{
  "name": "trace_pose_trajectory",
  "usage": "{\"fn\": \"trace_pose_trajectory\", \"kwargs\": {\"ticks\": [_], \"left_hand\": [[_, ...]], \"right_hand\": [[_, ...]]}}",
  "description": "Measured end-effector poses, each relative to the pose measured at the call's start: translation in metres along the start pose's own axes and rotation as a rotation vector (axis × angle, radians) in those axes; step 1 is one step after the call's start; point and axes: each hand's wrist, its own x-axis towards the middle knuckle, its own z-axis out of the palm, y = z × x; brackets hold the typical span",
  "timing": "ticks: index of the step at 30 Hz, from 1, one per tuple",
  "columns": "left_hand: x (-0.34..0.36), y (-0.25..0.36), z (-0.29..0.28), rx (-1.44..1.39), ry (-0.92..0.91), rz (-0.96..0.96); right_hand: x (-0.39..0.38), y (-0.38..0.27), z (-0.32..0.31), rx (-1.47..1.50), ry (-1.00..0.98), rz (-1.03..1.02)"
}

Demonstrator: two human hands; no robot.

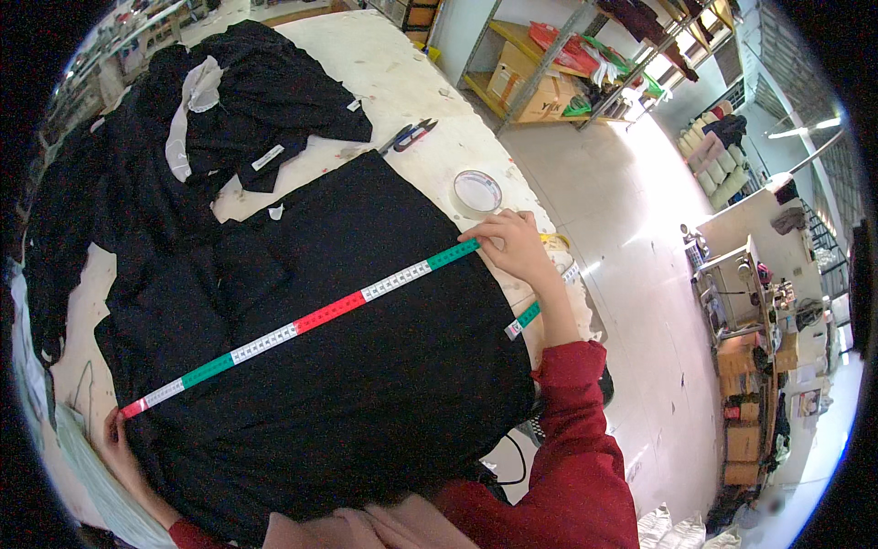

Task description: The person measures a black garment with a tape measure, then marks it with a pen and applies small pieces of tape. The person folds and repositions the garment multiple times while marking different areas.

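A tape measure [329, 313] in red, white and green bands runs straight and taut across a black garment [384, 384] spread on the table. At the lower left, my left hand [117, 441] holds its red end close to the cloth's edge; the fingers are partly hidden. My right hand [512, 245] pinches a green stretch of the tape by the right edge of the garment. Past that hand, the loose tape hangs back and its other end shows beside my right wrist.
A roll of clear tape [477, 192] lies just beyond my right hand. Farther off are thread snips [408, 135] and a heap of black clothes [247, 101] on the pale table [366, 46]. A metal shelf with cardboard boxes [535, 87] stands beyond the table.
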Motion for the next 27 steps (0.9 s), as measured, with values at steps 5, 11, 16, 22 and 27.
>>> {"fn": "trace_pose_trajectory", "kwargs": {"ticks": [5, 11, 16, 22, 27], "left_hand": [[0.001, -0.005, -0.002, -0.014, 0.005, 0.004], [-0.001, -0.013, -0.004, -0.031, 0.031, 0.01], [0.005, -0.02, -0.005, -0.054, 0.002, 0.018], [0.004, -0.012, -0.005, 0.006, -0.001, 0.004], [0.003, -0.012, -0.003, 0.019, 0.01, 0.003]], "right_hand": [[-0.005, -0.005, 0.005, -0.253, 0.101, -0.087], [-0.006, -0.007, 0.01, -0.21, 0.106, -0.016], [-0.007, 0.008, 0.019, 0.017, 0.206, 0.031], [-0.004, 0.017, 0.022, 0.119, 0.189, 0.047], [-0.005, 0.017, 0.022, 0.118, 0.173, 0.042]]}}
